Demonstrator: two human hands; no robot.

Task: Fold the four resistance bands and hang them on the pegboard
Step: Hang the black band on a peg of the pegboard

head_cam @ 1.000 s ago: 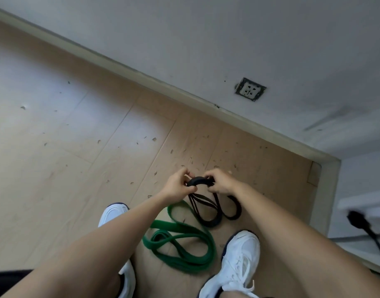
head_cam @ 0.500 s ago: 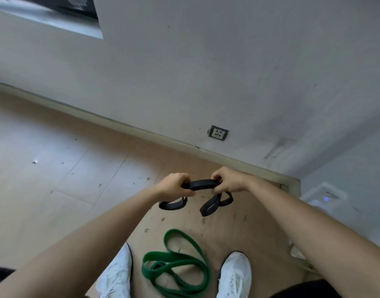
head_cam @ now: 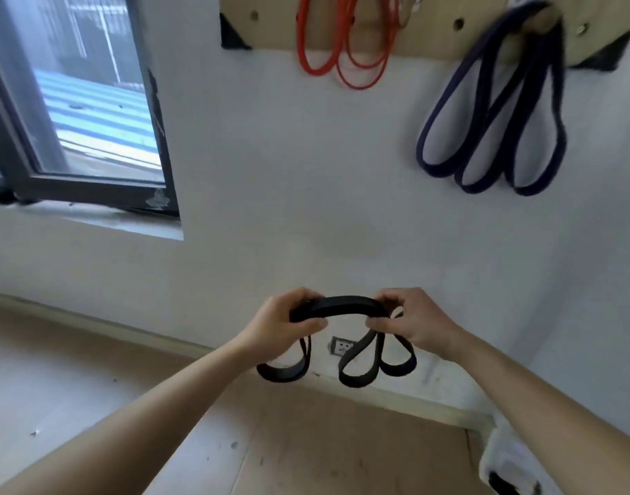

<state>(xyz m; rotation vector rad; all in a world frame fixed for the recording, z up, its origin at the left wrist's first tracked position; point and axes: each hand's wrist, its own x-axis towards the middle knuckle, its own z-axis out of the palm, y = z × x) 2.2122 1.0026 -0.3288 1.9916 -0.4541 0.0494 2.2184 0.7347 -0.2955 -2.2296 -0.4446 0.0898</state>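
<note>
A folded black resistance band (head_cam: 342, 304) arches between my hands in front of the white wall. My left hand (head_cam: 281, 325) grips its left end and my right hand (head_cam: 415, 321) grips its right end, and loops hang below both. High on the wall is a wooden pegboard (head_cam: 427, 33). A thin red band (head_cam: 345, 51) hangs folded from it at the left. A dark purple band (head_cam: 492, 119) hangs in three loops from a peg at the right. The green band is out of view.
A dark-framed window (head_cam: 78, 112) fills the upper left. A wall socket (head_cam: 341, 347) sits low on the wall behind the black band, above the skirting board. Wooden floor (head_cam: 306, 451) lies below, with a white object (head_cam: 510, 462) at the lower right corner.
The view has swung up from the floor to the wall, bringing the pegboard and window in. My hands have lifted the black band off the floor; the green band and my shoes have left view.
</note>
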